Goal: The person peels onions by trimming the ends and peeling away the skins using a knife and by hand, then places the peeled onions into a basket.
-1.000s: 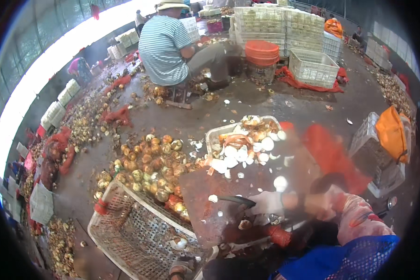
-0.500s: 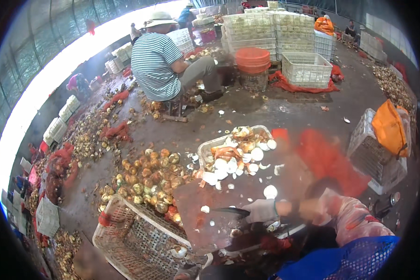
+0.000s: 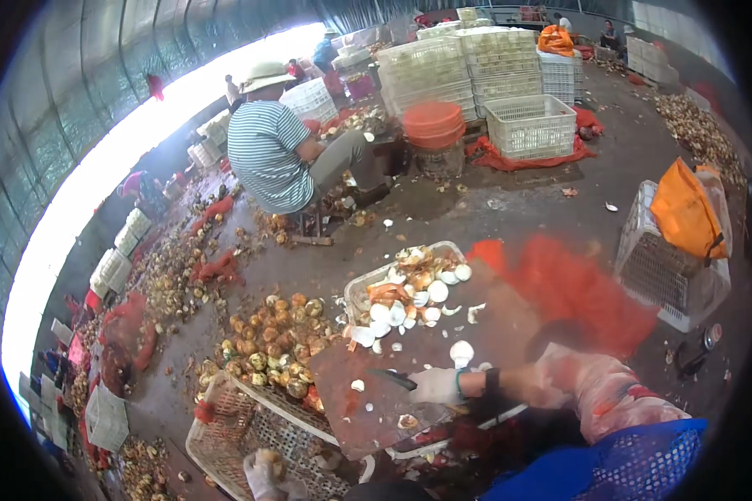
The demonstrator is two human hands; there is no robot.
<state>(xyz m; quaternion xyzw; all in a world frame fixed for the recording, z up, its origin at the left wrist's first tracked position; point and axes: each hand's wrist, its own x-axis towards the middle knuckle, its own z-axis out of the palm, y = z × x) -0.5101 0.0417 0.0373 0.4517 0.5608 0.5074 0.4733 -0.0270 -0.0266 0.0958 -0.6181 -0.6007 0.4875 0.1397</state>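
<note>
My right hand (image 3: pixel 436 386), in a pale glove, is closed round a knife. The knife's dark blade (image 3: pixel 390 378) points left, over a brown board (image 3: pixel 355 430). My left hand (image 3: pixel 261 482), also gloved, shows at the lower edge, over a white plastic basket (image 3: pixel 211 447), with its fingers around a brownish onion (image 3: pixel 270 459). White peeled pieces lie on the board near the knife, and a round white onion (image 3: pixel 461 353) sits at its far right side. Beyond the board stands a pale crate (image 3: pixel 355 294) with white peeled onions and brown skins.
Unpeeled onions (image 3: pixel 280 334) are heaped left of the board. A red net (image 3: pixel 576 288) lies at the right, near a crate with an orange bag (image 3: pixel 685 209). Ahead, a person in a striped shirt (image 3: pixel 267 154) sits on a stool, near red buckets (image 3: pixel 434 125) and stacked crates (image 3: pixel 426 71).
My left hand has come clearly into view at the lower edge with an onion. My right hand and knife have shifted slightly left on the board. The whole view has shifted a little.
</note>
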